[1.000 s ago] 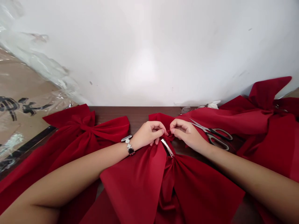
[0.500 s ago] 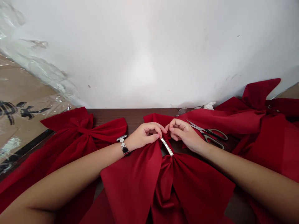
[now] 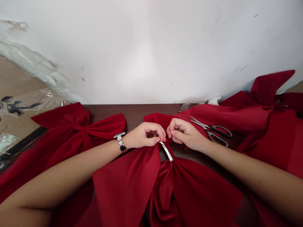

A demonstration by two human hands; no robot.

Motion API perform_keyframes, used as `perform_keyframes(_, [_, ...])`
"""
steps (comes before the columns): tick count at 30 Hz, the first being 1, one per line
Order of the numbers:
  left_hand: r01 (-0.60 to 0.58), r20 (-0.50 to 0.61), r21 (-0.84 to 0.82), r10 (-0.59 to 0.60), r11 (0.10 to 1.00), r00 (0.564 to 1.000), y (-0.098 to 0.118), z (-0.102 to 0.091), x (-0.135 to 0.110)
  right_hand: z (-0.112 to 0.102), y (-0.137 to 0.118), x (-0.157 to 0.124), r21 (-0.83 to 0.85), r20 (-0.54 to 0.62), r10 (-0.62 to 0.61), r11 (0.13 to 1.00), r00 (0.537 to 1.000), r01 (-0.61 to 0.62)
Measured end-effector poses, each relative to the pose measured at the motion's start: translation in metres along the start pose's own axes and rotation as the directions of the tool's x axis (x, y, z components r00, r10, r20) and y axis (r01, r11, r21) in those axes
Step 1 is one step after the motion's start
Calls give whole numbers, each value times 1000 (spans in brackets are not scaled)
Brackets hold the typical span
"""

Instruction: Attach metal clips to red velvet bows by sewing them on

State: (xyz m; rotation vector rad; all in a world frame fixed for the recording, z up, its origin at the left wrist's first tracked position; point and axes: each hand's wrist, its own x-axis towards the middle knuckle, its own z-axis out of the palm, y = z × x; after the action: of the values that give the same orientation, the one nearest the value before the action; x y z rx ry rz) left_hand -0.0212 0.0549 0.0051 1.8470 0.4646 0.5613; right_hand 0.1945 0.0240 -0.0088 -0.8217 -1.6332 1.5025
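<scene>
Left hand point(image 3: 144, 135) and right hand point(image 3: 186, 135) both curled, fingertips pinching the red fabric bow point(image 3: 132, 179) together just above the end of a metal hair clip point(image 3: 166, 151). Bow lies lower centre of frame on dark wood table point(image 3: 134, 111). Steel scissors point(image 3: 211, 131) just beside right hand, eyeglasses point(image 3: 186, 107) behind them at table's far edge, bracelet watch point(image 3: 120, 142) on left wrist, another red bow point(image 3: 78, 123) at left, third red bow point(image 3: 267, 104) upper right
</scene>
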Motion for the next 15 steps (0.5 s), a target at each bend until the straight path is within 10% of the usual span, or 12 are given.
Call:
perform_keyframes(5, [78,39,40,-79,996,996,2,-6,1,-6,-4,-1,-476,82,-17,878,997,54])
perform_keyframes(15, [149,109,38,-152,988,982,5,-17,3,-2,-9,0,-720,156,-15,683,988,124])
